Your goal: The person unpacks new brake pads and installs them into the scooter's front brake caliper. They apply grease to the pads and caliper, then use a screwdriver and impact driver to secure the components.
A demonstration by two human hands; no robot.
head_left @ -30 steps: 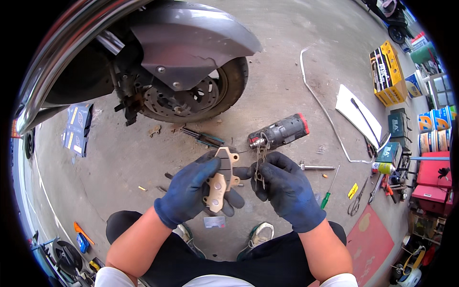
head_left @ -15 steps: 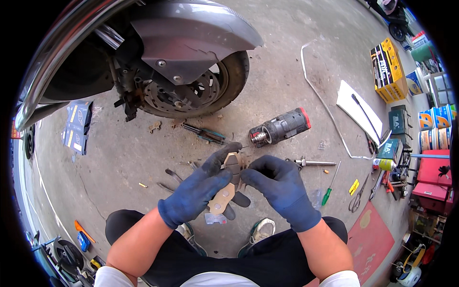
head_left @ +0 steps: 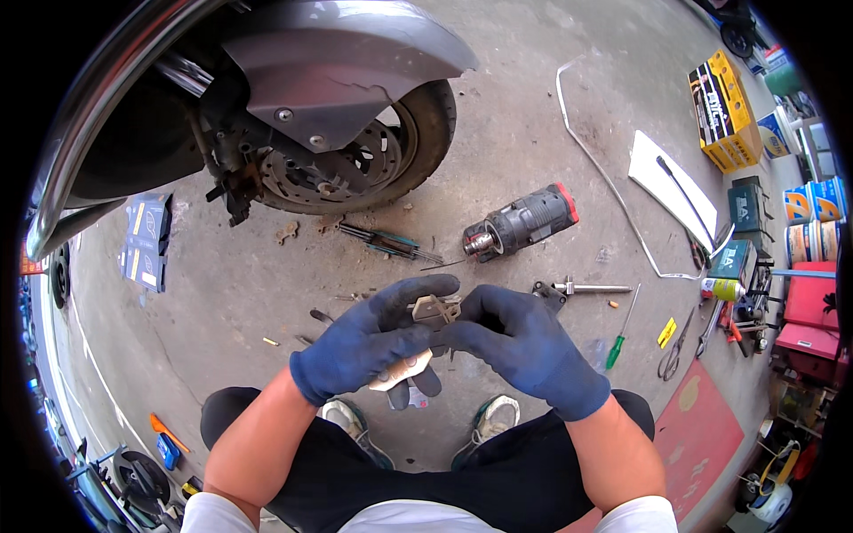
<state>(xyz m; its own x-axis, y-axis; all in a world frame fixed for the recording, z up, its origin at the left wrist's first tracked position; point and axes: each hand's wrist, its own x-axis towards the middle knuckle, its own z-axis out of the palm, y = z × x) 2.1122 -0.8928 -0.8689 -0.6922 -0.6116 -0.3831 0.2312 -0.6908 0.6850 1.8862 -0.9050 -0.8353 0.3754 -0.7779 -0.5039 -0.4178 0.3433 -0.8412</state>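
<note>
Brake pads (head_left: 404, 370) tilt flatter than earlier | left hand (head_left: 364, 345) clamps them; right hand (head_left: 526, 348): grip unclear | likely stiff, dense; hold plate edges

- Brake pads (head_left: 404, 370), in left hand (head_left: 362, 348): now tipped, faces less visible than a second ago.
- Right hand (head_left: 533, 351): moved in against left hand.
- Metal clip (head_left: 451, 307): formerly apart from pads, now at their upper end.

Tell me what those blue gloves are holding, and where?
The left hand holds a tan brake pad, thumb across its middle. The right hand is beside a thin metal clip at the pad's edge; whether it grips cannot be told.
</note>
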